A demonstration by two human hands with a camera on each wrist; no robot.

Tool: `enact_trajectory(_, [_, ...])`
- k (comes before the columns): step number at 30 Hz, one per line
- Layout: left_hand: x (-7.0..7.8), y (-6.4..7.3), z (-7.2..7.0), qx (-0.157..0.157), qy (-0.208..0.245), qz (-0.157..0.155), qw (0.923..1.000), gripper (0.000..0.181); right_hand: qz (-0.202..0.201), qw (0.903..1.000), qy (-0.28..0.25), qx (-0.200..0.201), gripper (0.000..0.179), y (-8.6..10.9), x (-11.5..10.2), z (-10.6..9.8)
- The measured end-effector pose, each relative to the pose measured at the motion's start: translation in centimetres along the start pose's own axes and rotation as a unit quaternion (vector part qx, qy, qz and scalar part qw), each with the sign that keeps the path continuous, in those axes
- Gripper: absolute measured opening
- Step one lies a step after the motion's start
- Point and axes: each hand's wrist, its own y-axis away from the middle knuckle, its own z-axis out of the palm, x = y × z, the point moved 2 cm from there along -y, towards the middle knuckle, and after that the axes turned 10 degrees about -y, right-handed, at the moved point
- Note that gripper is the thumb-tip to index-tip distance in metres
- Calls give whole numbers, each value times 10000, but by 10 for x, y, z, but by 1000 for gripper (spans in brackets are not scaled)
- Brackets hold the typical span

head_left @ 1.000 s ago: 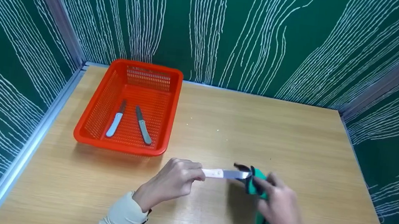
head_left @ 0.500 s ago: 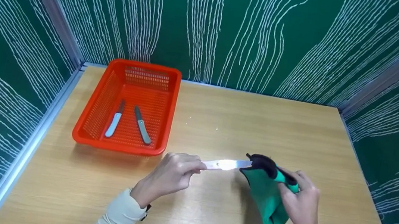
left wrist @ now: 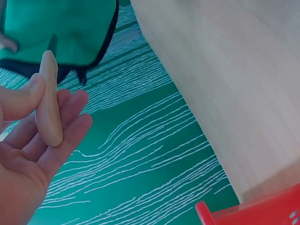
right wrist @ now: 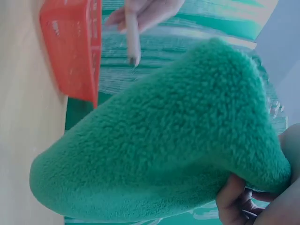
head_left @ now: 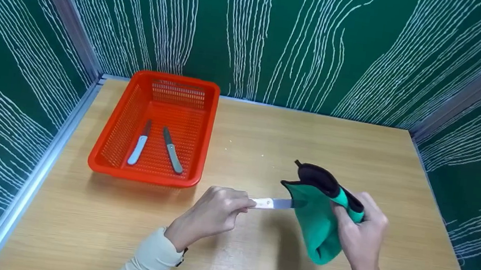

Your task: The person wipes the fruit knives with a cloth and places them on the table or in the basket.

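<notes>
My left hand (head_left: 211,215) pinches a small knife (head_left: 263,203) by its pale handle, thumb on one side and fingers on the other in the left wrist view. Its blade points right, the tip overlapping a green cloth (head_left: 319,221) with black edging. The cloth, fluffy in the right wrist view, hangs folded over above the table. Gripping its upper right part is my right hand (head_left: 365,235), whose fingers are partly hidden by the fabric. Two more knives lie in a red basket (head_left: 99,165): one white-handled knife (head_left: 138,148) and one grey-handled knife (head_left: 173,157).
The basket stands at the back left of the wooden table (head_left: 334,145). Green walls (head_left: 368,45) with white wavy lines enclose the table at the back and sides. A few tiny white specks dot the tabletop right of the basket.
The cloth, bunched at the blade a second ago, has spread out and risen, its black-edged corner lifted. My right hand has shifted right with it. The left hand keeps the knife nearly in place.
</notes>
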Motion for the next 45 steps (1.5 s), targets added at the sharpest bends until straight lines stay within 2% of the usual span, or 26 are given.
enact_trajectory(4, [2, -2, 2, -15, 82, 37, 10000, 15, -633, 9970, -308, -335, 20, 2, -18, 18])
enact_trajectory(6, [3, -3, 1, 46, 60, 87, 9999, 15, -928, 9935, -270, -598, 29, 6, -20, 28])
enact_trajectory(8, [4, -4, 1, 131, 32, 145, 9998, 15, -1187, 9879, 5, -997, 42, 13, -17, 37])
enact_trajectory(10, [5, -5, 0, 245, 30, 200, 9995, 17, -1444, 9779, 418, -1454, 50, 21, -14, 45])
enact_trajectory(13, [6, -6, -2, 322, 143, 154, 9993, 22, -2000, 9528, 1203, -1940, 51, 32, -12, 55])
enact_trajectory(15, [7, -6, -3, 301, 243, 50, 9992, 24, -2313, 9371, 1590, -2078, 47, 37, -12, 58])
enact_trajectory(17, [8, -5, -2, 195, 304, -57, 9993, 24, -2560, 9254, 1834, -2107, 44, 39, -11, 58])
enact_trajectory(21, [8, -2, -2, -8, 137, -134, 9998, 18, -2663, 9161, 1933, -2292, 46, 39, -4, 57])
enact_trajectory(25, [7, 0, -4, -48, -136, -100, 9998, 16, -2530, 9112, 2087, -2494, 49, 38, 6, 53])
enact_trajectory(33, [6, 7, -7, 228, -479, 110, 9985, 17, -1993, 9126, 2408, -2635, 46, 30, 24, 42])
enact_trajectory(35, [4, 9, -7, 313, -497, 99, 9982, 16, -1710, 9203, 2362, -2609, 47, 28, 29, 37])
enact_trajectory(39, [-2, 12, -7, 375, -428, -33, 9984, 20, -1183, 9447, 1958, -2349, 46, 24, 43, 28])
enact_trajectory(45, [-7, 16, -9, 364, -96, -357, 9987, 21, -820, 9723, 1329, -1737, 40, 24, 61, 16])
